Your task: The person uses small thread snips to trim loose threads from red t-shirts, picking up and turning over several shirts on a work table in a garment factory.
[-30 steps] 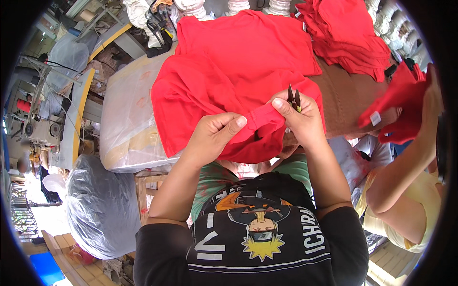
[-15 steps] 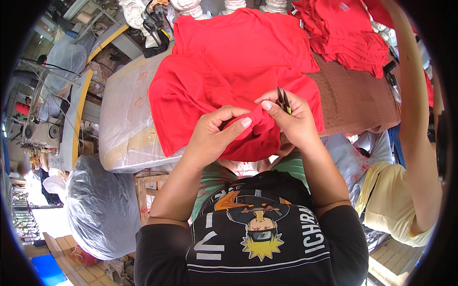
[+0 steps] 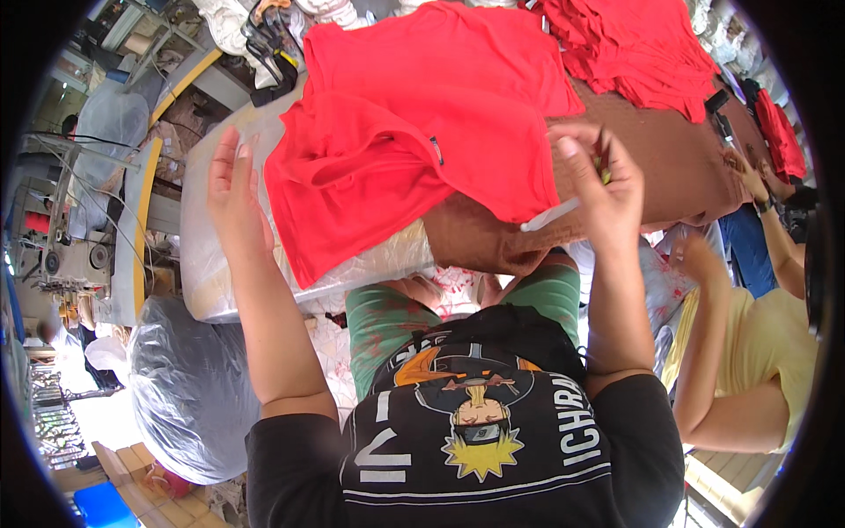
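Note:
A red garment (image 3: pixel 352 198) lies spread across the padded work surface, with a small dark label (image 3: pixel 437 150) at one edge. At its left side my left hand (image 3: pixel 236 194) is raised, fingers stretched and nothing in it. My right hand (image 3: pixel 616 189) is at the garment's right edge, with dark-bladed thread snips (image 3: pixel 605 158) tucked in the palm. Its thumb and forefinger are near the red cloth; whether they pinch it I cannot tell. A narrow white strip (image 3: pixel 547 215) shows between the garment's lower corner and my right wrist.
Brown cloth (image 3: pixel 651 167) and clear plastic (image 3: pixel 207 238) cover the surface. More red garments (image 3: pixel 629 53) are heaped at the far right. A person in a yellow shirt (image 3: pixel 753 334) is close on my right. A sewing machine (image 3: pixel 75 255) and a large plastic-wrapped bundle (image 3: pixel 185 387) stand on the left.
Both hands were together at the garment's near edge; now they are wide apart. My left hand has let go, and the cloth lies flatter and farther away. The neighbour's arm has come down.

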A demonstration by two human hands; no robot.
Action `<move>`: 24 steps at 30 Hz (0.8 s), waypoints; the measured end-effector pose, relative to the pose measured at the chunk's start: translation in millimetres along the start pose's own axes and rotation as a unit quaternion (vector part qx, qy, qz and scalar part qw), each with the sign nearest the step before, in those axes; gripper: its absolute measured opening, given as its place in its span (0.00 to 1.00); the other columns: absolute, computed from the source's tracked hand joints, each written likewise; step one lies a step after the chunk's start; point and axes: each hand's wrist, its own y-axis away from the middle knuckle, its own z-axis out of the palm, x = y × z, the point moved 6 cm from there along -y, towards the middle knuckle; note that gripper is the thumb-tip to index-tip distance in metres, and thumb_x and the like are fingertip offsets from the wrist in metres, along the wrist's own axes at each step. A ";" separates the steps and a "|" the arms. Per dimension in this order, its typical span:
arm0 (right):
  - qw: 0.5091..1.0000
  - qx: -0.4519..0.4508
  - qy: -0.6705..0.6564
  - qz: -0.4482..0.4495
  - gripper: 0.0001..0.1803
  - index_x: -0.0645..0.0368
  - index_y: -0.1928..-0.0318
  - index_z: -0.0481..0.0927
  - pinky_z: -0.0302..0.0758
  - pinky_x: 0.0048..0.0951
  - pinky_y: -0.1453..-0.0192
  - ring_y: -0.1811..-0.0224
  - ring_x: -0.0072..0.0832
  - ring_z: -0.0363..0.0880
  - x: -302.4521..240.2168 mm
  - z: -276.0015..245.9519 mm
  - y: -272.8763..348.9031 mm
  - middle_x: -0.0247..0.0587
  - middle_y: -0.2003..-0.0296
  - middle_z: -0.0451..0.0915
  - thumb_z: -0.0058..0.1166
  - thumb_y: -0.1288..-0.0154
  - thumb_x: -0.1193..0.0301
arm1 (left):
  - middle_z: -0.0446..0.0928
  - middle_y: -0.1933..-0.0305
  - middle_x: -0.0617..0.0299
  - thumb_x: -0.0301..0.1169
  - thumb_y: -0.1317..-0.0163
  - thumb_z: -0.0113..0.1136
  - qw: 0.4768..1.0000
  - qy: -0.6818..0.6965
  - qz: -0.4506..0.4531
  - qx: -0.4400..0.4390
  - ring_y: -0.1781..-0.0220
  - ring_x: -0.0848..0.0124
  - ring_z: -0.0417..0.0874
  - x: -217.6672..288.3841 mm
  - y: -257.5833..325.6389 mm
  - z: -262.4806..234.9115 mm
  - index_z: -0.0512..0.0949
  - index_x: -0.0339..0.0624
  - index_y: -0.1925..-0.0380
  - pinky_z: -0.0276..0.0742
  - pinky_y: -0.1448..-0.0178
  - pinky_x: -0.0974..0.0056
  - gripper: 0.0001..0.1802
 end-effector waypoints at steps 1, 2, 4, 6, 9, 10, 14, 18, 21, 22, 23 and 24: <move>1.000 0.013 -0.012 -0.004 0.05 0.61 0.61 0.80 0.55 0.11 0.77 0.79 0.06 0.57 1.0 -2.9 -2.1 0.22 0.73 0.75 0.54 0.37 0.76 | 0.69 0.40 0.59 0.31 0.35 0.52 1.000 0.017 -0.004 -0.014 0.37 0.69 0.68 -4.5 6.9 -1.2 0.68 0.40 0.42 0.61 0.38 0.64 0.21; 0.998 0.024 -0.022 0.049 0.06 0.63 0.61 0.80 0.63 0.12 0.71 0.75 0.08 0.66 0.0 -6.5 -1.3 0.28 0.69 0.79 0.53 0.36 0.75 | 0.69 0.41 0.58 0.31 0.35 0.53 0.999 0.034 -0.008 -0.029 0.37 0.69 0.68 -8.8 13.4 -1.5 0.69 0.40 0.43 0.61 0.38 0.64 0.21; 1.000 0.019 -0.007 0.006 0.06 0.64 0.61 0.80 0.68 0.14 0.65 0.70 0.11 0.72 1.2 -9.9 -3.6 0.32 0.67 0.81 0.53 0.36 0.75 | 0.70 0.42 0.58 0.30 0.35 0.53 0.998 0.045 -0.020 -0.047 0.39 0.71 0.69 -20.0 24.1 -1.3 0.70 0.40 0.45 0.63 0.39 0.66 0.19; 1.000 0.012 0.010 0.003 0.07 0.65 0.60 0.80 0.70 0.18 0.57 0.63 0.16 0.75 4.5 -11.5 -2.7 0.34 0.66 0.81 0.53 0.36 0.75 | 0.72 0.43 0.59 0.28 0.36 0.53 0.998 0.028 -0.031 -0.054 0.41 0.72 0.71 -30.4 30.0 0.9 0.72 0.39 0.47 0.65 0.40 0.68 0.17; 0.999 -0.001 0.042 0.004 0.07 0.65 0.59 0.80 0.71 0.18 0.55 0.62 0.17 0.77 12.9 -16.9 -2.7 0.34 0.65 0.81 0.52 0.35 0.76 | 0.78 0.54 0.63 0.26 0.37 0.55 0.994 -0.039 -0.015 -0.101 0.51 0.76 0.75 -40.8 48.7 30.6 0.76 0.37 0.54 0.68 0.44 0.71 0.12; 0.998 -0.008 0.059 0.000 0.08 0.64 0.58 0.80 0.70 0.18 0.57 0.63 0.16 0.76 14.9 -17.6 -3.9 0.34 0.65 0.81 0.51 0.35 0.76 | 0.78 0.55 0.63 0.26 0.37 0.55 0.989 -0.049 -0.001 -0.142 0.51 0.77 0.75 -46.7 53.8 41.1 0.78 0.38 0.55 0.69 0.45 0.71 0.11; 0.974 -0.046 0.224 -0.003 0.11 0.62 0.54 0.79 0.70 0.22 0.57 0.59 0.21 0.77 32.9 -20.6 -7.9 0.38 0.63 0.82 0.49 0.36 0.77 | 0.80 0.57 0.59 0.30 0.39 0.58 0.951 -0.145 0.022 -0.272 0.54 0.74 0.79 -68.3 90.9 87.7 0.79 0.40 0.57 0.71 0.48 0.69 0.12; 0.930 -0.034 0.366 -0.021 0.11 0.62 0.56 0.79 0.72 0.26 0.54 0.57 0.31 0.80 45.0 -27.6 -9.4 0.46 0.66 0.81 0.52 0.38 0.74 | 0.81 0.63 0.51 0.40 0.40 0.59 0.876 -0.218 -0.090 -0.421 0.60 0.66 0.83 -98.4 133.2 119.3 0.79 0.40 0.55 0.75 0.55 0.65 0.18; 0.913 -0.100 0.381 0.103 0.14 0.63 0.62 0.81 0.73 0.39 0.57 0.61 0.50 0.78 50.9 -26.4 -7.9 0.56 0.68 0.79 0.57 0.43 0.65 | 0.81 0.63 0.63 0.37 0.36 0.56 0.835 -0.234 -0.165 -0.470 0.61 0.81 0.77 -109.3 146.8 129.4 0.75 0.37 0.48 0.71 0.56 0.73 0.20; 0.894 -0.138 0.404 0.135 0.15 0.64 0.63 0.81 0.73 0.40 0.58 0.62 0.50 0.78 57.7 -25.1 -7.2 0.56 0.69 0.79 0.58 0.44 0.64 | 0.81 0.64 0.64 0.37 0.36 0.56 0.839 -0.216 -0.171 -0.468 0.62 0.82 0.75 -109.2 147.0 132.0 0.74 0.36 0.47 0.71 0.57 0.73 0.21; 0.872 -0.177 0.425 0.167 0.16 0.64 0.64 0.81 0.73 0.40 0.59 0.63 0.50 0.78 65.2 -24.1 -5.9 0.56 0.70 0.79 0.58 0.45 0.63 | 0.81 0.64 0.64 0.37 0.36 0.56 0.839 -0.202 -0.184 -0.470 0.62 0.82 0.75 -111.5 147.2 134.1 0.74 0.37 0.47 0.71 0.57 0.74 0.21; 0.848 -0.214 0.444 0.197 0.17 0.64 0.65 0.81 0.72 0.41 0.59 0.64 0.50 0.78 71.2 -23.6 -4.0 0.56 0.71 0.79 0.59 0.45 0.61 | 0.80 0.63 0.65 0.37 0.36 0.56 0.839 -0.188 -0.195 -0.472 0.62 0.82 0.75 -114.3 146.9 136.5 0.74 0.37 0.46 0.71 0.57 0.74 0.21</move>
